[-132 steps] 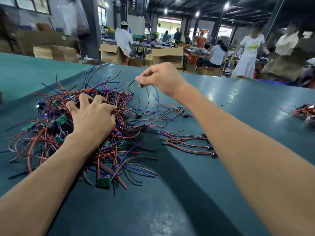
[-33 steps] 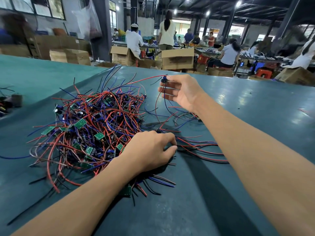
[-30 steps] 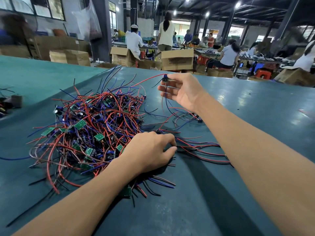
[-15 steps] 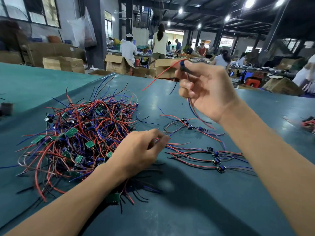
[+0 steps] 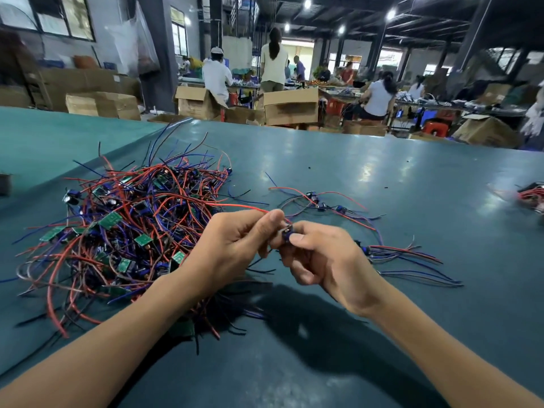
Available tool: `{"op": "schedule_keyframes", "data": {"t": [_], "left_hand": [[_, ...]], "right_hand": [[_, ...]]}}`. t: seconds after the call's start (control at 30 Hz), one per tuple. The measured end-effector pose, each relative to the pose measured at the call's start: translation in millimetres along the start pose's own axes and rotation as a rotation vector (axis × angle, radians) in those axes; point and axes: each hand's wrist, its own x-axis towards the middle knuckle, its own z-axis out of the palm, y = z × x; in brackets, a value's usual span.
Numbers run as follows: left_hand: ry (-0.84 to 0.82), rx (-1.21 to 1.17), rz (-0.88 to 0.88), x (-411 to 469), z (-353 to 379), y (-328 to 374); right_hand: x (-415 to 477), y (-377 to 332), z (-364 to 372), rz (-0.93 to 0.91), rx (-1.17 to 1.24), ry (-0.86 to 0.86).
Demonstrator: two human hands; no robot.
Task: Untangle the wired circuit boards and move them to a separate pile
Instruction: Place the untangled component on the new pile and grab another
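Just above the tabletop (image 5: 382,178), a small wired circuit board (image 5: 287,233) is pinched in fingers of the right hand (image 5: 326,260), the left hand (image 5: 232,245) pinching a red wire (image 5: 235,206) beside it, tangled heap (image 5: 132,219) to the left, a few loose wired boards (image 5: 323,204) lying apart to the right.

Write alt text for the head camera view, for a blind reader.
The right hand pinches a wired circuit board while the left hand pinches a red wire. A tangled pile lies left, separated boards right, on a teal table.
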Motion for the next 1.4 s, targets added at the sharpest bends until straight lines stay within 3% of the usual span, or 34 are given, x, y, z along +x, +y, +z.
{"op": "schedule_keyframes", "data": {"t": [0.2, 0.37, 0.63, 0.77, 0.97, 1.13, 1.4], "left_hand": [[0.111, -0.305, -0.118, 1, 1, 3], [-0.157, -0.419, -0.217, 2, 0, 4], [-0.094, -0.628, -0.281, 2, 6, -5], [-0.142, -0.755, -0.308, 4, 7, -10], [-0.135, -0.716, -0.327, 4, 6, -14], [-0.009, -0.547, -0.338, 5, 5, -17], [0.191, -0.427, -0.372, 12, -3, -24]], "right_hand": [[-9, -6, 12, -0.107, -0.182, 0.112], [-12, -2, 17, -0.116, -0.221, 0.153], [-9, 4, 18, -0.022, -0.248, 0.172], [-11, 3, 20, -0.016, -0.172, 0.139], [-10, 3, 25, -0.053, -0.269, 0.192], [-9, 7, 22, -0.005, -0.390, 0.248], [-12, 4, 28, 0.035, -0.431, 0.155]]}}
